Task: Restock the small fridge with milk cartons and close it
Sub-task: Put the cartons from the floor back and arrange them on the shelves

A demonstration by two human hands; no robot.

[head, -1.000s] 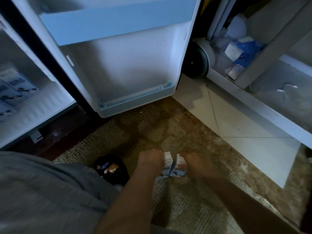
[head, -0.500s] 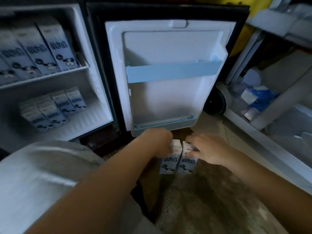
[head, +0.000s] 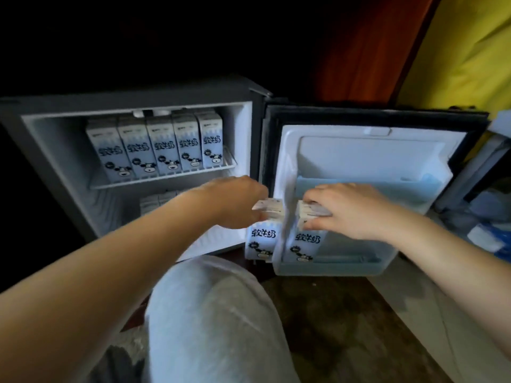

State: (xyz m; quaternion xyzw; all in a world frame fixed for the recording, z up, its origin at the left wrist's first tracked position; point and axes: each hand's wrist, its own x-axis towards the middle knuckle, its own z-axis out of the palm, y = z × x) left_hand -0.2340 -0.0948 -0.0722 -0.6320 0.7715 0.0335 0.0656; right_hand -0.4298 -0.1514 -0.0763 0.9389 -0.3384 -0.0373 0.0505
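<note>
Head view, dim light, some motion blur.

Change: one second ago both milk cartons stood on the rug (head: 345, 313), with a hand closing on each. Half a second ago they hung low in front of the bottom edge of the door. They are now up at the level of the fridge opening, so pickup is done and placing is under way.

Left hand (head: 237, 200): fingers curled over the top of the left carton (head: 261, 239), thumb under the top edge, a firm grasp. This carton hangs upright at the right-hand edge of the fridge (head: 55, 106) opening, near the hinge side.

Right hand (head: 351, 208): fingers laid across the top of the right carton (head: 307, 241), thumb pressed on its front face, a pinching hold. This carton is upright in front of the open door (head: 373, 150), its base level with the lower door pocket (head: 345, 261). I cannot tell whether it sits inside the pocket.

Stock: a row of five cartons (head: 157, 147) fills the upper shelf (head: 166, 175). More carton tops (head: 157, 201) show below, partly hidden by the left forearm.

Judgement: two cartons remain to be seated, and the door has yet to be closed.
</note>
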